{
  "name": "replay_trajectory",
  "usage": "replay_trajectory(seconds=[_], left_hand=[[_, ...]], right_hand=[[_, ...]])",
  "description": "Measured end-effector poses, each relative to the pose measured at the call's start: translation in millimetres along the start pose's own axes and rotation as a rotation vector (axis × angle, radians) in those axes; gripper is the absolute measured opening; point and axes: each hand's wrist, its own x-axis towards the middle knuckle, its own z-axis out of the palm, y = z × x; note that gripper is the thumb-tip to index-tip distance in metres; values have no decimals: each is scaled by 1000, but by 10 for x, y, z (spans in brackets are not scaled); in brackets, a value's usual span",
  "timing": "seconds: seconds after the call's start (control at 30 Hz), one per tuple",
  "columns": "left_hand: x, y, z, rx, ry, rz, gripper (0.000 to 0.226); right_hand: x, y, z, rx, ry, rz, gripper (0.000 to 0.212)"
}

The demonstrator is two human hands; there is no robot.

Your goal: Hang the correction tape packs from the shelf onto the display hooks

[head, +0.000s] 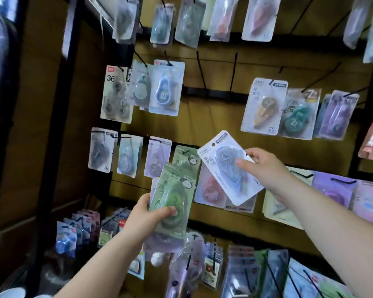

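My left hand [148, 218] grips a small stack of correction tape packs, with a green pack [172, 196] on top, held upright in front of the display board. My right hand [265, 168] pinches a white pack with a bluish tape [222, 166] by its lower right side and holds it tilted, its top corner pointing up and right. Right behind the green pack, another green pack [186, 157] hangs on a hook. Two bare black hooks [200, 69] [234, 72] stick out of the middle row above.
The brown display board [213, 121] carries several rows of hanging packs: white ones at the left [166, 87], a yellow and a teal one at the right [265, 106], purple ones far right [334, 190]. More packs crowd the lowest hooks [211, 267]. A dark frame post [58, 125] borders the left.
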Motion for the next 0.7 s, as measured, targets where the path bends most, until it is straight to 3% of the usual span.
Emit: replay_trajectory(seconds=[0.1, 0.23, 0.4, 0.5, 0.7], left_hand=[[108, 111, 38, -36, -5, 54, 28], [168, 203, 85, -60, -18, 84, 31], [198, 335, 144, -63, -49, 118, 27], [217, 371, 196, -57, -69, 126, 40], [217, 371, 371, -90, -107, 112, 43]], right_hand=[[181, -131, -137, -7, 43, -30, 15], [377, -245, -248, -23, 175, -71, 18], [517, -377, -438, -13, 520, -127, 29], [567, -383, -588, 5, 671, -139, 30], [642, -415, -755, 38, 685, -73, 31]])
